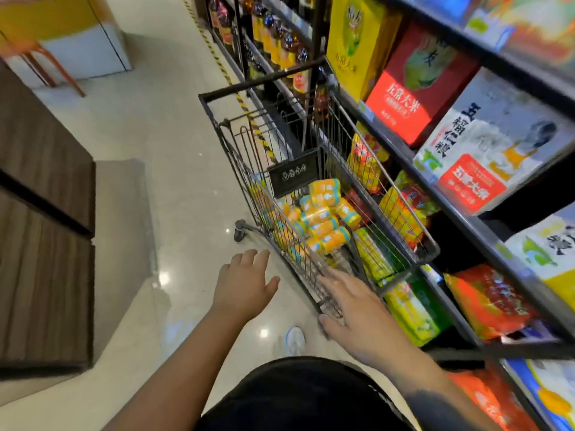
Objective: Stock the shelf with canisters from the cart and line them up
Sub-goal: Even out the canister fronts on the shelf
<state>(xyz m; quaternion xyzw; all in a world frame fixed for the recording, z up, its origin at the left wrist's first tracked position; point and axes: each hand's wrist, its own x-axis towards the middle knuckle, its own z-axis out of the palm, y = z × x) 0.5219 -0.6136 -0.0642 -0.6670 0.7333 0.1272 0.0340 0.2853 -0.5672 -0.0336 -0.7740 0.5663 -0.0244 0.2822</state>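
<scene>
A black wire shopping cart stands in the aisle beside the shelf. Several yellow-orange canisters with teal bands lie piled in its basket. My left hand hovers open over the floor just left of the cart's near corner, fingers spread, holding nothing. My right hand reaches over the cart's near rim with straight fingers; whether it touches the wire is unclear. The shelf runs along the right, packed with boxes and bags.
Rice boxes fill the upper shelf and colourful bags the lower ones. Bottles line the far shelving. A brown counter stands on the left. Glossy floor lies between, with a striped tape line along the shelf.
</scene>
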